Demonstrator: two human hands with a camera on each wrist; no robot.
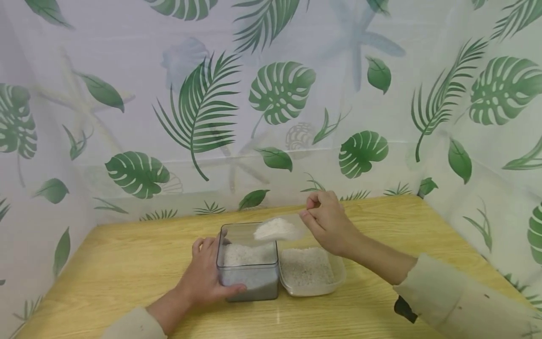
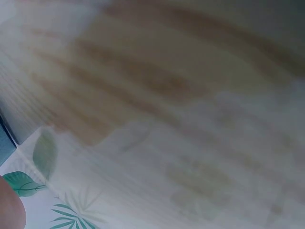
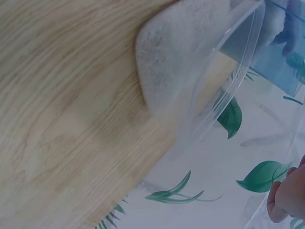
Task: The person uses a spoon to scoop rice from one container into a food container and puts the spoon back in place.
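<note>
The right hand (image 1: 328,223) holds a translucent scoop (image 1: 298,230) heaped with white grains (image 1: 275,229)

Bin (image 1: 254,285) stands left, tub (image 1: 313,290) just beside it right; both on table (image 1: 127,263), grain (image 1: 245,254) in each; backdrop (image 1: 228,188) far side.

Just a rounded, bare bit of my hand (image 2: 10,206) shows, and I can't tell which finger it is. Above it sits a blue, dark-edged corner of the box (image 2: 5,144), with white cloth (image 2: 40,205) showing between. A green leaf (image 2: 24,183) printed on that cloth runs partly behind my hand, and a paler, hazier leaf (image 2: 45,153) lies above and to the right of it. Right of my hand and slightly lower spreads a frond (image 2: 71,219). Well up and right of my hand, a tan patch (image 2: 157,71) with brown streaks is too blurred to name.
</note>
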